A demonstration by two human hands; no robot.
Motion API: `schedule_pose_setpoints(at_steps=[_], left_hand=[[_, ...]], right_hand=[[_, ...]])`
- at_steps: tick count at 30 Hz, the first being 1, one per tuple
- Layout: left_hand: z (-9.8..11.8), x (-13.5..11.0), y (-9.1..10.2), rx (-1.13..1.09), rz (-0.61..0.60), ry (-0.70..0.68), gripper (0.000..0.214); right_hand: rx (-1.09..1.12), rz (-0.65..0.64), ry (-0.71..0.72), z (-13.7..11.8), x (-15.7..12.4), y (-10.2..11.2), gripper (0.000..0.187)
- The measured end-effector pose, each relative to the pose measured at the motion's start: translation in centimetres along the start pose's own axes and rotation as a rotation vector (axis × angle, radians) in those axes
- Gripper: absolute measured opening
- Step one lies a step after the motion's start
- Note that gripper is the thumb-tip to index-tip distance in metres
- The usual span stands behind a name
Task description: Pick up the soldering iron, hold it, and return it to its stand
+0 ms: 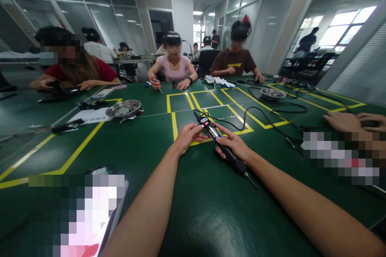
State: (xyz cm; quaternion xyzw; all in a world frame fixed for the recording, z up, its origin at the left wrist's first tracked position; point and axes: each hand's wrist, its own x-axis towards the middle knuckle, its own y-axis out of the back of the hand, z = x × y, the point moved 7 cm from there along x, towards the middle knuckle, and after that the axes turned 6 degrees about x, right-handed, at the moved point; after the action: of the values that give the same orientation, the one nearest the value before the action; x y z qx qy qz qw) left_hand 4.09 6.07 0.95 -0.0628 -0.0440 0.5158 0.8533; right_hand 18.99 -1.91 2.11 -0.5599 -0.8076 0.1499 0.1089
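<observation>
A black electric screwdriver (pixel 233 160) with a red and blue collar lies slanted over the green table (pixel 205 209), its bit pointing toward me at the lower right. My right hand (pixel 233 144) is wrapped round its middle. My left hand (pixel 189 134) pinches the upper end near the red part, where a black cord (pixel 259 122) leaves it and runs off to the right.
A metal dish (pixel 124 108) stands at the left, another metal dish (pixel 272 94) at the back right. Yellow tape lines mark the table. Several people sit around it; another person's hands (pixel 352 121) rest at the right edge. A blurred flat object lies at the front left.
</observation>
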Motion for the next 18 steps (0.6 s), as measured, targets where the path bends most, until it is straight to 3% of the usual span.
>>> schedule_pose_setpoints(at_steps=[6, 11, 15, 18], left_hand=[[0.0, 0.1, 0.0, 0.034, 0.044, 0.003, 0.025], [-0.4, 0.7, -0.2, 0.181, 0.134, 0.013, 0.029], [-0.6, 0.8, 0.6, 0.178, 0.233, 0.012, 0.027], [-0.5, 0.6, 1.1, 0.126, 0.248, 0.017, 0.020]], right_hand=[[-0.058, -0.018, 0.002, -0.2, -0.1, -0.1, 0.094], [-0.081, 0.115, 0.054, -0.4, 0.4, 0.8, 0.089], [-0.179, 0.309, 0.060, -1.2, 1.6, 4.0, 0.091], [-0.443, 0.502, -0.010, -3.0, 2.2, 8.3, 0.068]])
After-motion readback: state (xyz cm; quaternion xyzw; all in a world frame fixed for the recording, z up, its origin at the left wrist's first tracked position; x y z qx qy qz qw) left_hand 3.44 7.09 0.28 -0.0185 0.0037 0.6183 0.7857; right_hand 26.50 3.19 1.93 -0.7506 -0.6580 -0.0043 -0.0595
